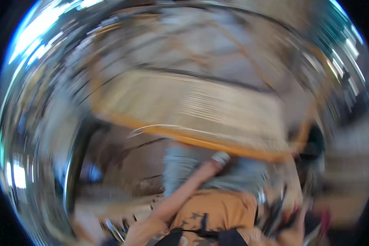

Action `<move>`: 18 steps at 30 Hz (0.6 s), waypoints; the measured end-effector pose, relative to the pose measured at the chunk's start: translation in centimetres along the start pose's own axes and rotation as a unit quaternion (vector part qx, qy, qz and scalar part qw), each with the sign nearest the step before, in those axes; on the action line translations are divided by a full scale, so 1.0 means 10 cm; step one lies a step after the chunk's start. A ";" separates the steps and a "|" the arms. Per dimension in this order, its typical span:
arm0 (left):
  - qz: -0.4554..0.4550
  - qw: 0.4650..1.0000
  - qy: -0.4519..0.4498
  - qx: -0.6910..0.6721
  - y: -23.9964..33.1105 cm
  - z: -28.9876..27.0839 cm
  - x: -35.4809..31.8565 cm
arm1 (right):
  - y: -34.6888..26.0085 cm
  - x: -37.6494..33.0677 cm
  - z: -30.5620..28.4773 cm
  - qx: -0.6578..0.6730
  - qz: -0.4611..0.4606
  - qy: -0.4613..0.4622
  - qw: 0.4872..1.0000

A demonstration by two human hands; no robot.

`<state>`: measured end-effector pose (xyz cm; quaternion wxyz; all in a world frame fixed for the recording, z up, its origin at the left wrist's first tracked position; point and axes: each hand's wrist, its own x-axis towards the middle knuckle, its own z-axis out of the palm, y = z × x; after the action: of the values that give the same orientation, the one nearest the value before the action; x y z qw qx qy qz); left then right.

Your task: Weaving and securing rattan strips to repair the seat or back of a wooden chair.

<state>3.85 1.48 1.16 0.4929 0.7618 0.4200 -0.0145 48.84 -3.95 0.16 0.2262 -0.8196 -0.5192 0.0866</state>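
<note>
A pale woven seat panel (201, 106) spans an orange-brown frame (180, 137) in front of me, tilted down to the right. Its loose light strand (151, 128) curves over the near rail. My left forearm reaches across my lap, and my left hand (214, 164) is close beneath that rail. Something whitish-grey (221, 157) is at the hand; I cannot make out what it is, and the fingers are hidden or smeared. My right hand (298, 223) is low at the right, blurred, beside a cluster of tools (276, 207).
Motion smears the whole view. A dark rounded object (313, 141) stands by the frame's right end. A dark curved edge (80, 151) runs along the left side. More orange-brown rails (244, 49) cross beyond the woven panel. Reddish items (324, 217) lie at the lower right.
</note>
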 end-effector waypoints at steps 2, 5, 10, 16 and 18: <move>-0.074 0.989 -0.045 -0.120 -0.21 -0.04 0.06 | 0.89 -1.86 -0.71 -0.062 0.183 0.026 0.981; -0.090 0.988 -0.013 -0.125 0.07 -0.03 0.07 | 1.35 -3.62 -1.24 -0.113 0.351 0.034 0.929; -0.095 0.984 -0.055 -0.143 -0.07 0.35 0.26 | 1.50 -3.83 -1.70 -0.095 0.529 0.075 0.840; -0.123 0.981 -0.054 -0.140 -0.28 0.32 0.30 | 2.03 -3.96 -1.12 -0.235 0.491 0.034 0.838; -0.110 0.990 -0.037 -0.077 -0.17 0.21 0.18 | 1.90 -3.63 -0.93 -0.161 0.532 -0.070 0.828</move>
<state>4.73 1.27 -1.97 0.5609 0.6694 0.4828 -0.0640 51.56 -45.66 -3.77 -0.0271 -0.9854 -0.0240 0.1662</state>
